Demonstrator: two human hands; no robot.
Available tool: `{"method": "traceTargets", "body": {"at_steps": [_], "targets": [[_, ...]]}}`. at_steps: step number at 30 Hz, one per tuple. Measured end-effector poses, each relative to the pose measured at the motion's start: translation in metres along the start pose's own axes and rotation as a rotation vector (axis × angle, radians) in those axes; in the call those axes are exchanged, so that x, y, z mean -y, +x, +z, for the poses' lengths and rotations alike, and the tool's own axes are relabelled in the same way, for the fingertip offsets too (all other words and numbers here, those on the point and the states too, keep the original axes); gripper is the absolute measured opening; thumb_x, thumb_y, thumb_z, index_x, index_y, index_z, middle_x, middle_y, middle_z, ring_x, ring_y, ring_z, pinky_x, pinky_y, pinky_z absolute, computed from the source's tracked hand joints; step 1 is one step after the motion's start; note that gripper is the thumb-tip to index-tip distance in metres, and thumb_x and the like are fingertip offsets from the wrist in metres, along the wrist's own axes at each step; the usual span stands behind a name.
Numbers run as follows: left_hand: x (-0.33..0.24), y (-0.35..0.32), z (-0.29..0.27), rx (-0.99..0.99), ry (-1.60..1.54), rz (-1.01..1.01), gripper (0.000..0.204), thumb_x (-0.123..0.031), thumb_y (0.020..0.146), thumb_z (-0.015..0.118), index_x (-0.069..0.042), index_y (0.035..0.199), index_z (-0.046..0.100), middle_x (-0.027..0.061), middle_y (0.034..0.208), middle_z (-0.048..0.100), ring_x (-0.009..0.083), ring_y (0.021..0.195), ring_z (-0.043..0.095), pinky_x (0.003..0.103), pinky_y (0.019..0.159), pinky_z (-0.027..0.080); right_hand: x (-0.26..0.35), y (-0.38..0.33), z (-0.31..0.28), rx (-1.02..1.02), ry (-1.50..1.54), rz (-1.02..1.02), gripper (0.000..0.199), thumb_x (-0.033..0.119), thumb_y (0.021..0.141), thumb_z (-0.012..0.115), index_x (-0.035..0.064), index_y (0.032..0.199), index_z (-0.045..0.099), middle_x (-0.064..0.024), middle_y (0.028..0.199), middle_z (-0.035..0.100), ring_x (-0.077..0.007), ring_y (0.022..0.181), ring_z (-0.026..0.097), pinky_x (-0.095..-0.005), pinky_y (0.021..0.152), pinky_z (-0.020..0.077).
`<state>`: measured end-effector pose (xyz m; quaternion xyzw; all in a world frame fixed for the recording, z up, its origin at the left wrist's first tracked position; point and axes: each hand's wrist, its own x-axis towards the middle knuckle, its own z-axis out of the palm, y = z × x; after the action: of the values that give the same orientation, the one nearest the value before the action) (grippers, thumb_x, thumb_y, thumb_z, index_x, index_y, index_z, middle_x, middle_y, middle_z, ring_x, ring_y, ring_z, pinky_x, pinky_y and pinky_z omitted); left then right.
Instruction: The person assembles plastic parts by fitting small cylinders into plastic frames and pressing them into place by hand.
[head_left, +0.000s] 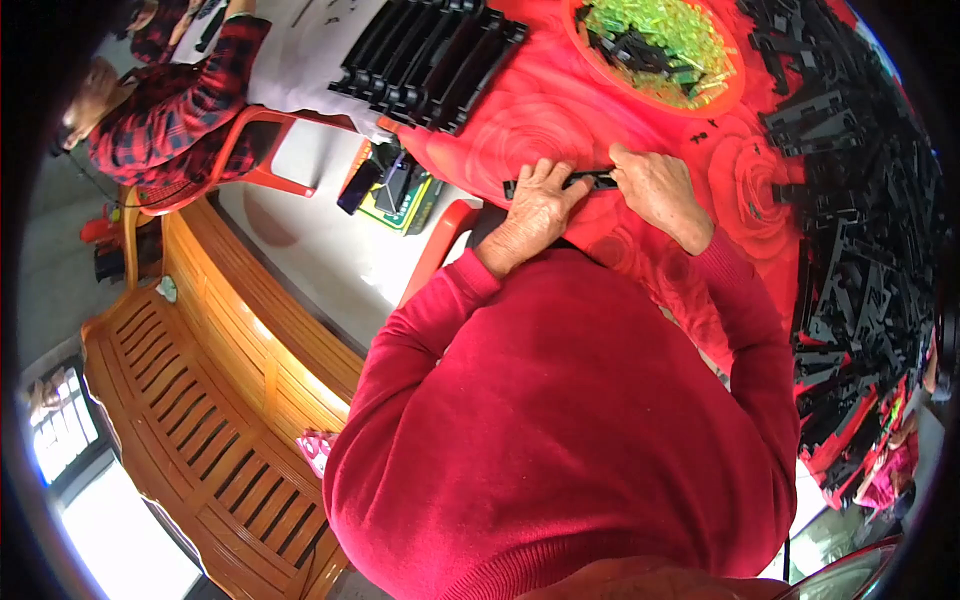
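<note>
A long, thin black plastic strip (590,181) lies across the red rose-patterned tablecloth (540,120). My left hand (535,210) presses on the strip's left end, fingers curled over it. My right hand (655,185) pinches its right end. Both red sleeves reach in from my body, which fills the lower middle of the picture.
An orange bowl (740,85) of green and black small parts sits beyond my hands. A large heap of black plastic pieces (860,220) covers the right side. Stacked black strips (430,60) lie far left. A person in a plaid shirt (170,110) sits by a wooden bench (200,400).
</note>
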<state>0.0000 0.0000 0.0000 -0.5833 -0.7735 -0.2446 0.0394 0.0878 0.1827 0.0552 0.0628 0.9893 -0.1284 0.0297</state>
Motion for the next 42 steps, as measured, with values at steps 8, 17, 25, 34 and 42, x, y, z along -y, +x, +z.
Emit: {"method": "traceTargets", "body": {"at_steps": [8, 17, 25, 34, 42], "targets": [[-0.003, -0.005, -0.014, -0.025, 0.025, -0.008, 0.028, -0.008, 0.072, 0.067, -0.008, 0.100, 0.066, 0.0122, 0.096, 0.058, 0.0307, 0.086, 0.056, 0.042, 0.073, 0.049, -0.005, -0.024, -0.017, -0.168, 0.306, 0.051, 0.019, 0.018, 0.084, 0.064, 0.0046, 0.090, 0.052, -0.0151, 0.071, 0.061, -0.0322, 0.066, 0.062, -0.0444, 0.056, 0.0460], [0.011, -0.006, -0.043, -0.311, 0.104, -0.211, 0.021, -0.011, 0.068, 0.072, -0.004, 0.082, 0.057, 0.0115, 0.092, 0.057, 0.0288, 0.081, 0.055, 0.040, 0.068, 0.045, -0.028, -0.062, 0.028, -0.121, 1.237, 0.214, 0.011, 0.012, 0.091, 0.060, 0.0018, 0.095, 0.064, 0.0039, 0.070, 0.055, -0.0037, 0.062, 0.048, -0.0201, 0.053, 0.0384], [0.068, 0.039, -0.088, -0.473, 0.441, -0.307, 0.019, -0.012, 0.067, 0.073, -0.002, 0.078, 0.062, 0.0129, 0.105, 0.055, 0.0320, 0.101, 0.049, 0.045, 0.085, 0.037, -0.018, -0.052, 0.060, -0.308, 1.136, 0.220, 0.010, 0.009, 0.088, 0.063, 0.0004, 0.093, 0.064, 0.0005, 0.064, 0.055, -0.0035, 0.057, 0.049, -0.0219, 0.051, 0.0384], [0.105, 0.056, -0.077, -0.397, 0.595, -0.392, 0.022, -0.017, 0.069, 0.072, -0.001, 0.083, 0.064, 0.0143, 0.104, 0.058, 0.0329, 0.104, 0.049, 0.046, 0.087, 0.037, -0.016, -0.054, 0.074, -0.404, 1.029, 0.237, 0.013, 0.012, 0.087, 0.064, 0.0010, 0.093, 0.063, -0.0007, 0.061, 0.054, -0.0064, 0.055, 0.049, -0.0254, 0.050, 0.0387], [0.115, 0.061, -0.077, -0.308, 0.731, -0.328, 0.022, -0.024, 0.071, 0.072, -0.010, 0.083, 0.062, 0.0080, 0.097, 0.059, 0.0293, 0.097, 0.051, 0.045, 0.081, 0.039, -0.014, -0.057, 0.069, -0.470, 0.933, 0.234, 0.014, 0.015, 0.087, 0.065, 0.0028, 0.093, 0.064, -0.0052, 0.064, 0.055, -0.0093, 0.056, 0.051, -0.0268, 0.053, 0.0412]]}}
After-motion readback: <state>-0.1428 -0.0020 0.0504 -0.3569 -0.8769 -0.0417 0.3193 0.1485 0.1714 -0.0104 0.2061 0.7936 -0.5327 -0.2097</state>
